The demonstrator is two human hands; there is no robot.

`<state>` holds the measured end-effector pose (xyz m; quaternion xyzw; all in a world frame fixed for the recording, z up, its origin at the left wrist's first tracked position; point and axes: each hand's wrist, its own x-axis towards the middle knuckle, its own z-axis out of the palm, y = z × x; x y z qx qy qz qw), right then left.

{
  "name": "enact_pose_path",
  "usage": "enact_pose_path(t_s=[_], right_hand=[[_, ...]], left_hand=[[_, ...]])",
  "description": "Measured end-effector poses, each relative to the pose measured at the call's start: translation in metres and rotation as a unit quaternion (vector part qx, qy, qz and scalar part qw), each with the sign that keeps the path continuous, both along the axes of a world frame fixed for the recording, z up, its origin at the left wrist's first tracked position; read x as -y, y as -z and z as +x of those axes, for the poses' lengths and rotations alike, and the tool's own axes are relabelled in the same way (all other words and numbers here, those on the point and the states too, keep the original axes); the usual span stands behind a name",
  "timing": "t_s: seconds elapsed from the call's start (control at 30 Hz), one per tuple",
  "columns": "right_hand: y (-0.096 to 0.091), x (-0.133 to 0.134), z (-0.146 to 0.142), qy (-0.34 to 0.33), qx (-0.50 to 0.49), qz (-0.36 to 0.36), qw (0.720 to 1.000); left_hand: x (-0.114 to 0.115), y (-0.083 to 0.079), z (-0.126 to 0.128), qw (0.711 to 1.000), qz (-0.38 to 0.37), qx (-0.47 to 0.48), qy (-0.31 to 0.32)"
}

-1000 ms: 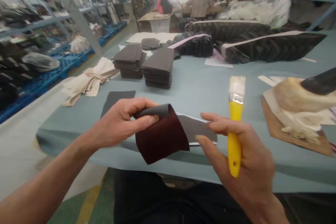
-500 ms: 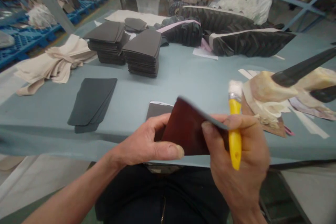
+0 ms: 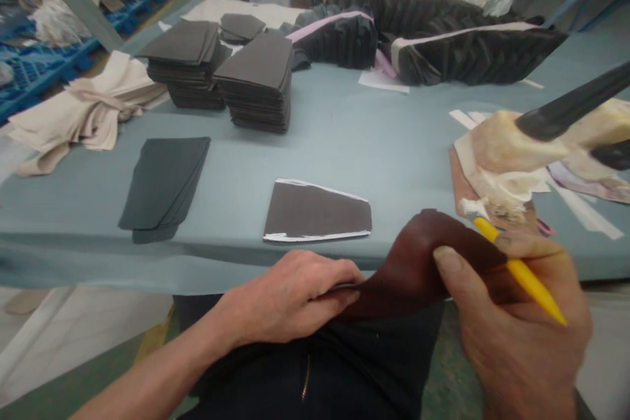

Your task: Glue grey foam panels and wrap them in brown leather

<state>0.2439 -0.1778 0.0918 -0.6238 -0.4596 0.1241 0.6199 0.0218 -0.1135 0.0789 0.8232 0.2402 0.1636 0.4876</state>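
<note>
My left hand [image 3: 300, 295] pinches the left end of a glossy reddish-brown leather-like piece [image 3: 411, 262], which bends upward in the middle. With its thumb on the face, my right hand [image 3: 522, 302] grips the other end and also holds a yellow-handled paintbrush [image 3: 534, 289] between its fingers. White paste covers the bristles, which point up and left near the paste heap. Behind the piece, a dark tapered panel [image 3: 317, 210] lies flat on the table, its two long edges coated white. Farther left rest a few fanned dark green-grey panels [image 3: 165, 184].
Two tall stacks of dark panels [image 3: 256, 88] stand at the back left, beside beige cloth strips [image 3: 93, 102]. Bundled dark pieces [image 3: 472, 56] line the far side. At right, a paste-crusted container [image 3: 502, 141] with black handles sits by a brown board [image 3: 460, 177].
The leather piece has moved right and down toward my lap, stretched wider between my hands. The white-edged panel has come into full view. The brush has swung from upright to slanting.
</note>
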Motion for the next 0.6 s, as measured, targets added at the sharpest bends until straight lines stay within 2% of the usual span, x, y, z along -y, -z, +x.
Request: enact_pose_path(t_s=[0.07, 0.17, 0.27, 0.33, 0.4, 0.47, 0.5, 0.53, 0.6], right_hand=[[-0.001, 0.004, 0.005, -0.033, 0.022, -0.027, 0.999], [-0.004, 0.013, 0.014, -0.055, 0.093, -0.074, 0.991], [-0.009, 0.020, 0.022, -0.058, 0.171, -0.079, 0.980], [-0.013, 0.022, 0.026, -0.073, 0.201, -0.080, 0.974], [-0.016, 0.023, 0.029, -0.093, 0.204, -0.091, 0.970], [-0.018, 0.022, 0.031, -0.088, 0.195, -0.098, 0.972], [-0.018, 0.022, 0.032, -0.069, 0.185, -0.099, 0.975], [-0.018, 0.021, 0.032, -0.041, 0.170, -0.099, 0.980], [-0.016, 0.020, 0.031, 0.006, 0.126, -0.104, 0.987]], left_hand=[[0.001, -0.001, -0.003, 1.000, 0.012, -0.011, 0.011], [0.004, 0.002, -0.004, 0.999, -0.043, -0.012, 0.022], [0.005, 0.009, -0.006, 0.984, -0.173, 0.007, 0.041], [0.004, 0.017, -0.010, 0.957, -0.282, 0.042, 0.054], [0.005, 0.031, -0.013, 0.912, -0.401, 0.071, 0.059], [0.010, 0.049, -0.016, 0.845, -0.523, 0.101, 0.051], [0.014, 0.059, -0.015, 0.802, -0.582, 0.125, 0.048], [0.020, 0.068, -0.014, 0.759, -0.626, 0.177, 0.020], [0.033, 0.084, -0.010, 0.717, -0.652, 0.245, -0.021]])
